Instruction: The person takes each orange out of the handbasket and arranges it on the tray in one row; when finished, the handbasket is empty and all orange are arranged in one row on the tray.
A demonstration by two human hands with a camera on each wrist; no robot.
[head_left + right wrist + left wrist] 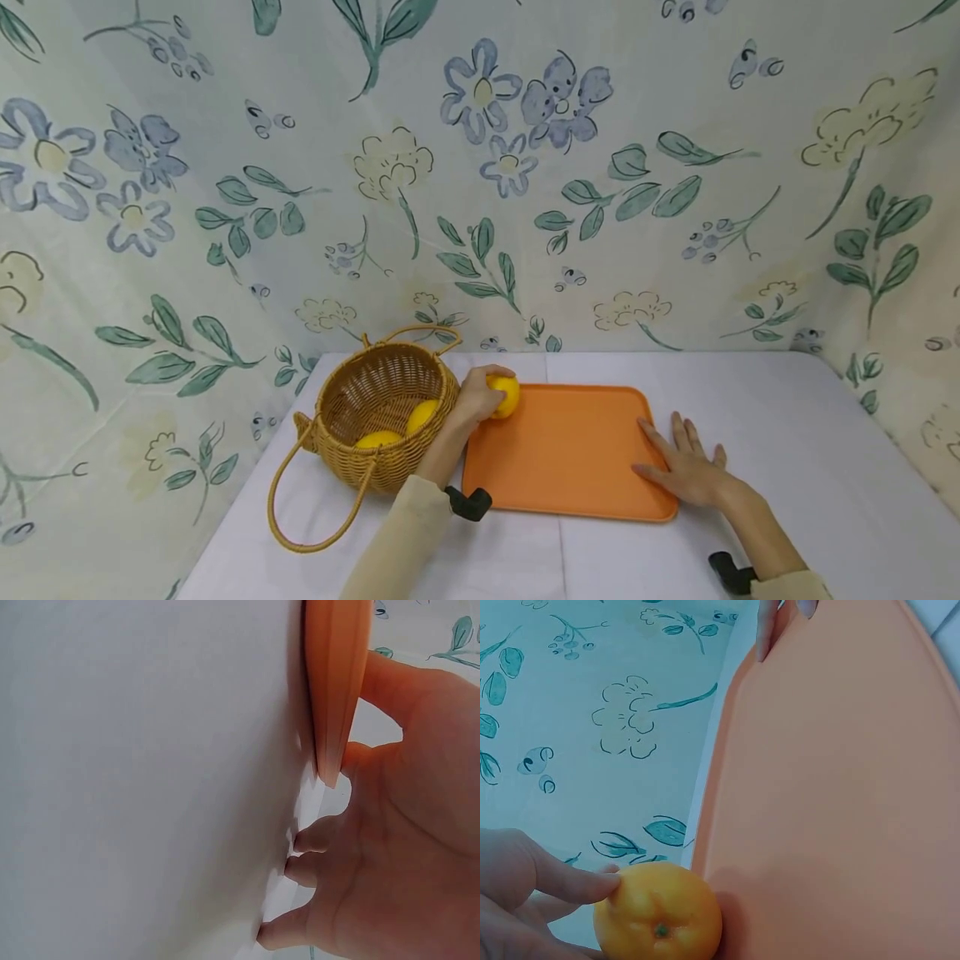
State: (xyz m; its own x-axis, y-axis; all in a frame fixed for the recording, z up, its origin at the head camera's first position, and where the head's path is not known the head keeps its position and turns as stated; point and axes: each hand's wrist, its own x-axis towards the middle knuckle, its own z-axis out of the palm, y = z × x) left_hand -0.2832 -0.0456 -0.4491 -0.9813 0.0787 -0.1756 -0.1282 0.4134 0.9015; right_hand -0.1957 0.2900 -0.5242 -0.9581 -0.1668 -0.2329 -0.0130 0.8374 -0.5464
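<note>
The fruit [507, 399] is yellow, the tray [566, 450] orange, the backdrop [480, 217] floral.

We have a white table [795, 450], smooth-topped, with a thin crease line [561, 554] running front to back. Directly on it, we mark two items: a brown wicker basket [348, 468] at left, opening up, and an orange tray [562, 454] lying flat just beside it, nearer the middle.

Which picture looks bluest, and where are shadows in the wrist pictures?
Left wrist view: the flowery backdrop looks bluish, and a shadow falls on the orange tray beside the yellow fruit; right wrist view: a shadow spreads over the tabletop by the tray's edge.
</note>
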